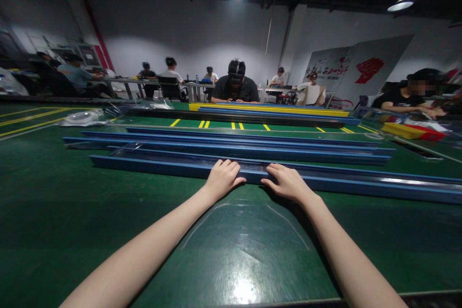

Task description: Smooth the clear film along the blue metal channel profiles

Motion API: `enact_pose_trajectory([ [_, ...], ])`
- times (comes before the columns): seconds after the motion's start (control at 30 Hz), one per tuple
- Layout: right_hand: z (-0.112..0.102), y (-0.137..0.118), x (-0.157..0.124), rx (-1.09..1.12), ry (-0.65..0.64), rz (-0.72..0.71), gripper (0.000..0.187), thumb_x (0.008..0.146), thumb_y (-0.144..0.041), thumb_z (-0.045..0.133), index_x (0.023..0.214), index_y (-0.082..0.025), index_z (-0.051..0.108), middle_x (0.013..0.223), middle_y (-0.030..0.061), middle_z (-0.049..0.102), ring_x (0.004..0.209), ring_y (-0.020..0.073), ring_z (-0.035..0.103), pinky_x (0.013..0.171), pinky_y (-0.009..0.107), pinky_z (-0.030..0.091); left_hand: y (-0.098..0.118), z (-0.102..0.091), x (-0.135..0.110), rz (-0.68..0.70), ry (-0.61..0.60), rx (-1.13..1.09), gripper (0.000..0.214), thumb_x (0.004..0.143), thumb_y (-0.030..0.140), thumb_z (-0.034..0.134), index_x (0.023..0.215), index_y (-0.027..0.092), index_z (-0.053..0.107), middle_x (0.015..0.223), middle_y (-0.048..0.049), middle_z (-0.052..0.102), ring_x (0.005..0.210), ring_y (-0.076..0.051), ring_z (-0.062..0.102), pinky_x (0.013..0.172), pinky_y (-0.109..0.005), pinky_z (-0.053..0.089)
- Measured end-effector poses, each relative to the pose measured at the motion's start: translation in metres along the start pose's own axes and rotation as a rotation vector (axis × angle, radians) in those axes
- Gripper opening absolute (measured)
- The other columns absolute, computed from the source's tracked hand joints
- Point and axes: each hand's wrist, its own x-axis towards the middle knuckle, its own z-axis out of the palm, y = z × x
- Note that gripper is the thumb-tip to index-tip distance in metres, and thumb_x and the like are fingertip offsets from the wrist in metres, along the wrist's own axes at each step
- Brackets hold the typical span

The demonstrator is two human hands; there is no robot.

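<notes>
A long blue U-shaped channel [339, 184] lies across the green table, open side up. My left hand [224, 178] is closed over its near wall, fingers inside and thumb on the front face. A short way to the right, my right hand [285, 180] grips the same wall, with bent fingers over the edge and thumb in front. Between the hands, a stretch of the channel shows bare. Just behind it and roughly parallel lie more blue channels [231, 144]. The inner fingertips of both hands are partly hidden by the channel wall.
Farther back lie a black strip [224, 116] and a yellow strip [274, 108]. A clear coil [83, 117] sits at the left, and yellow and red trays [404, 131] at the right. Across the table a person [236, 84] leans forward; another person [407, 96] works at the right.
</notes>
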Motion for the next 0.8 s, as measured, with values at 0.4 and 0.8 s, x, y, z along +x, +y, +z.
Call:
enact_pose_trajectory([
  [0.4, 0.0012, -0.0013, 0.0007, -0.002, -0.003, 0.000, 0.028, 0.084, -0.039, 0.038, 0.091, -0.019, 0.056, 0.101, 0.0072, 0.059, 0.093, 0.0173, 0.053, 0.068, 0.024, 0.037, 0.0002, 0.0011, -0.0003, -0.021, -0.008, -0.006, 0.037, 0.079, 0.051, 0.046, 0.080, 0.015, 0.054, 0.079, -0.0056, 0.061, 0.078, -0.019, 0.052, 0.066, -0.030, 0.031],
  [0.8, 0.0011, -0.0022, 0.0007, 0.002, -0.003, 0.006, 0.029, 0.084, -0.039, 0.038, 0.091, -0.019, 0.057, 0.103, 0.0073, 0.059, 0.094, 0.0177, 0.053, 0.068, 0.025, 0.038, 0.0000, 0.0024, -0.0009, -0.037, -0.012, 0.001, 0.037, 0.078, 0.052, 0.046, 0.079, 0.015, 0.054, 0.076, -0.0046, 0.062, 0.073, -0.019, 0.054, 0.063, -0.030, 0.031],
])
